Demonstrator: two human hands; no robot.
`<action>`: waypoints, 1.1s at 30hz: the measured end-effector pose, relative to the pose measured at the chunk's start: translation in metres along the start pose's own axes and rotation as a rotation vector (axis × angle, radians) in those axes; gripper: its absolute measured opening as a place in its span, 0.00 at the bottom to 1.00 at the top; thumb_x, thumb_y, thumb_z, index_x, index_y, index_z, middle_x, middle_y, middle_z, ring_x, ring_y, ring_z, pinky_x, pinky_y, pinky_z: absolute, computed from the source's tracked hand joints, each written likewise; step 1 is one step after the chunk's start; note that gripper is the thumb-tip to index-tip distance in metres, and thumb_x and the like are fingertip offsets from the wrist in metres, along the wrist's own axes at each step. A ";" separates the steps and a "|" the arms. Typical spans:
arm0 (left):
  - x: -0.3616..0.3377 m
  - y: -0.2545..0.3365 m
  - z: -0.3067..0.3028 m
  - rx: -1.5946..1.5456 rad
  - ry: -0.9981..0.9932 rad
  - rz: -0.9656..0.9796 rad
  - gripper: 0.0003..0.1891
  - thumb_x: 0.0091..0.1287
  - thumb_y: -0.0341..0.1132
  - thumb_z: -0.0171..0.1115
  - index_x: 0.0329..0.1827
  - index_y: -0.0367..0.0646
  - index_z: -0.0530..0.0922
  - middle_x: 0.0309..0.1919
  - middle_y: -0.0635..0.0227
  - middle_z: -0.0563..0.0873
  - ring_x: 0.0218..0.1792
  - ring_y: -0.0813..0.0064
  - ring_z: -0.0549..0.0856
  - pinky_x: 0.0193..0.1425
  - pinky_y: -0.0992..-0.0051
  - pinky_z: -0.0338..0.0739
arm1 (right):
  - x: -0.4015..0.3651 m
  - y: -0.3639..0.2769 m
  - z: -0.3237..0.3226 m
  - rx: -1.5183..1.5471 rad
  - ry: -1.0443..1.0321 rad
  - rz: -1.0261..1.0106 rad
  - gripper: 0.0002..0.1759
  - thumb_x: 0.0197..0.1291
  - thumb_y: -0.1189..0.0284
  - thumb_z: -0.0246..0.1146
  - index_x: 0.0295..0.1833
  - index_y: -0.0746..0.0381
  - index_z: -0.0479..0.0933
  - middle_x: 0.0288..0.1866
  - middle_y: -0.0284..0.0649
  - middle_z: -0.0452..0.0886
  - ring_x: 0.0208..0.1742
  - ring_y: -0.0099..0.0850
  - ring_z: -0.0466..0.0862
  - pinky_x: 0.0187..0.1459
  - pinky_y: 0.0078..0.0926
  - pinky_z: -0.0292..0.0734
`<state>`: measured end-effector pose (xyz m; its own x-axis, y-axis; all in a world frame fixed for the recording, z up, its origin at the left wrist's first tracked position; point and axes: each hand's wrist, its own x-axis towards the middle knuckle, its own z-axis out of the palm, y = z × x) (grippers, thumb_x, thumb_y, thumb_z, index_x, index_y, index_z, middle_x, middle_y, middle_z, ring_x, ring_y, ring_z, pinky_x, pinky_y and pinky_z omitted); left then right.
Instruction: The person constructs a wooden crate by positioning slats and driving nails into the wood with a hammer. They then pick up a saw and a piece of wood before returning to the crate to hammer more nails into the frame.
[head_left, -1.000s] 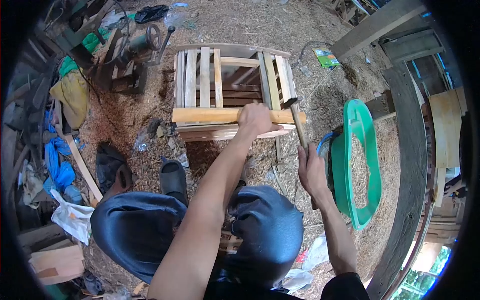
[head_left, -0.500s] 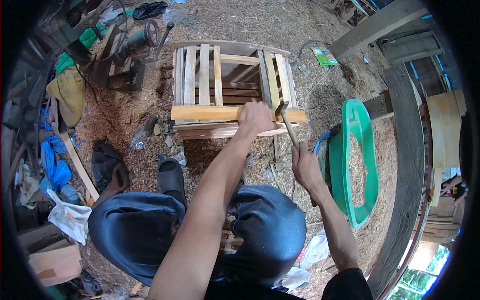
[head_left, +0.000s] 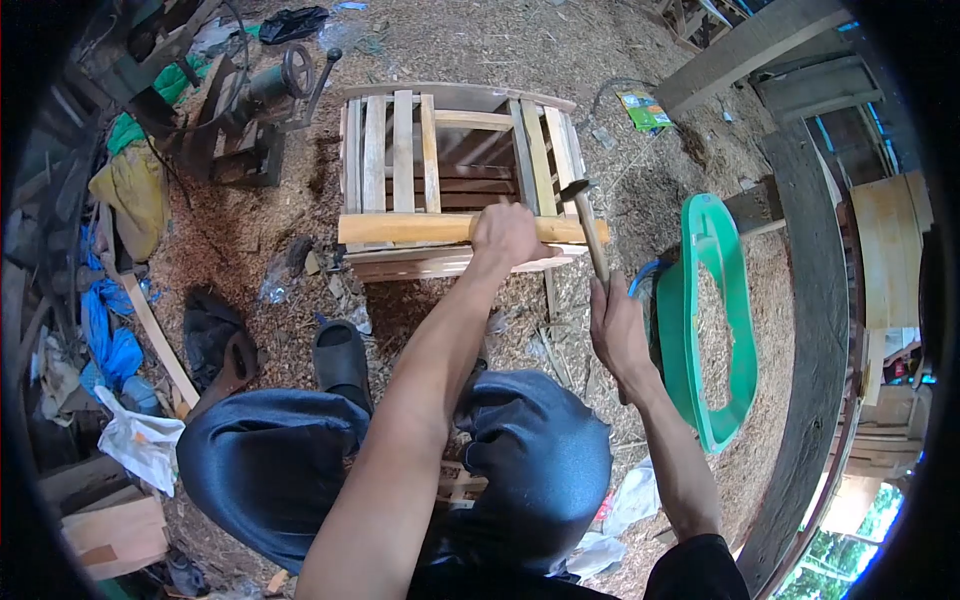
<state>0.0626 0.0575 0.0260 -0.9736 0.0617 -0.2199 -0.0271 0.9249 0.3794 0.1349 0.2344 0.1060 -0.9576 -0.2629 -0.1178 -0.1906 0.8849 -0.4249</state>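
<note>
A slatted wooden crate (head_left: 403, 150) stands on the ground in front of my knees. Across its near side lies a loose-looking wooden slat (head_left: 400, 229), orange-brown and longer than the crate is wide. My left hand (head_left: 503, 235) is closed over this slat, right of its middle; whether a nail is between the fingers is hidden. In my right hand (head_left: 618, 325) is a hammer (head_left: 592, 235), held by its light wooden handle. Its dark head is just above the slat's right part, to the right of my left hand.
A green plastic tub-like frame (head_left: 745, 390) stands at right, beside a thick wooden beam (head_left: 815, 350). Machinery with a handwheel (head_left: 298, 68) is at upper left. Wood shavings cover the ground, with a grey clog (head_left: 340, 355) and a white plastic bag (head_left: 140, 440) nearby.
The hammer head has shifted up and slightly right, and my right hand has moved a little right. My left hand stays on the slat. The whole view has shifted slightly.
</note>
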 end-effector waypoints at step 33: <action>0.001 0.006 0.000 0.110 0.041 -0.020 0.39 0.48 0.73 0.63 0.29 0.37 0.86 0.25 0.58 0.88 0.30 0.65 0.89 0.33 0.66 0.84 | 0.002 0.023 0.001 0.110 -0.073 -0.005 0.13 0.70 0.66 0.49 0.45 0.68 0.64 0.24 0.66 0.77 0.29 0.65 0.79 0.33 0.61 0.71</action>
<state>0.0612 0.0633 0.0285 -0.9817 0.0297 -0.1882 -0.0234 0.9615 0.2737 0.1291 0.2538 0.0951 -0.9376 -0.2983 -0.1790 -0.1668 0.8371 -0.5210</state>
